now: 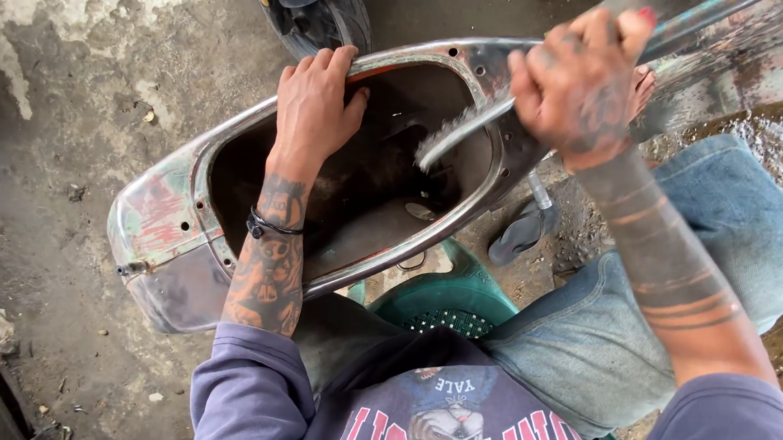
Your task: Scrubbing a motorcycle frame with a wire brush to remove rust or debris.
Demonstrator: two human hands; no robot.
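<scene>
Scrubbing inside the shell (173, 234) — my right hand (581, 82) fisted on the brush (456, 133), left hand (315, 107) clamping the rim; next, firmer strokes deeper.

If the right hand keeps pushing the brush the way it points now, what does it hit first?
Probably the dark inner wall of the scooter body shell: the brush in the right hand aims down-left into the hollow. Depth is hard to judge; the bristles may already touch.
</scene>
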